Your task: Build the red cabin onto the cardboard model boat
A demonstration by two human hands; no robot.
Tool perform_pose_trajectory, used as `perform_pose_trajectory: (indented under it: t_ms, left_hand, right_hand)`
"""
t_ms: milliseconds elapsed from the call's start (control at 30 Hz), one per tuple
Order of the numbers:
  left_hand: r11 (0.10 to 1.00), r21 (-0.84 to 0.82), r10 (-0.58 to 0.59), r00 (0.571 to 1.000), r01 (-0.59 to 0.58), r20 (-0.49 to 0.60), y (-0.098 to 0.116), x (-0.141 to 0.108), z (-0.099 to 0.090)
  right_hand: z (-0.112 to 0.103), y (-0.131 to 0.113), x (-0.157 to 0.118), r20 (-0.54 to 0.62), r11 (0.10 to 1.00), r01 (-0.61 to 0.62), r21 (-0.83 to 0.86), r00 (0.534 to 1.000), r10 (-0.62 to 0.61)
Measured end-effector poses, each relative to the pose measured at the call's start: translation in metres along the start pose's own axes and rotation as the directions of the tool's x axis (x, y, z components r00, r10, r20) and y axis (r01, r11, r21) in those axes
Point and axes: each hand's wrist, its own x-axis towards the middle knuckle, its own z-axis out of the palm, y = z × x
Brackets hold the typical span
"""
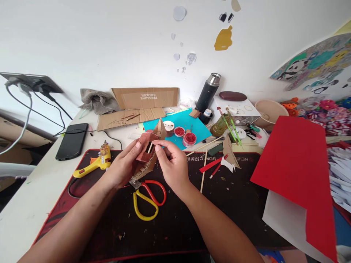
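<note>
Above the black mat's left half, my left hand [124,162] is closed around a folded cardboard piece [145,155], painted reddish brown on one side with bare corrugated edges. At its right side, my right hand [172,160] pinches a short pale stick [150,147] between thumb and fingertips, at a dark opening in the cardboard. Just below the piece lie scissors [146,201] with one red and one yellow handle; their blades are partly hidden under the left hand and cardboard.
A yellow glue gun [94,162] and a phone [72,141] lie left. Behind stand open red paint pots [189,139] on blue paper [201,128], a black flask [208,92] and a brush jar [221,126]. Red card [296,157] leans at right.
</note>
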Motion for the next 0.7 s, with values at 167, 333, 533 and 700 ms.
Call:
perform_pose_trajectory:
  t_ms: [167,333,533,700]
  left_hand:
    - [1.0,0.002,-0.017,1.0,0.017,-0.005,-0.0012,-0.0007,0.0002]
    - [1.0,-0.012,0.003,1.0,-0.003,0.0,-0.0018,-0.0007,0.0005]
    - [1.0,-0.012,0.008,1.0,-0.008,-0.005,-0.0014,-0.0001,0.002]
    - [0.998,0.043,0.048,0.999,-0.049,0.023,-0.0031,-0.0006,0.0001]
  right_hand:
    - [0.0002,0.0001,-0.0001,-0.002,0.999,-0.038,0.001,0.999,0.038]
    - [-0.0003,-0.0007,0.0001,0.005,0.999,-0.033,0.017,0.999,0.033]
    - [-0.0004,0.0,0.0005,0.002,0.999,-0.035,-0.015,0.999,0.035]
    - [-0.0018,-0.0013,-0.0006,-0.001,1.0,-0.001,0.003,1.0,0.001]
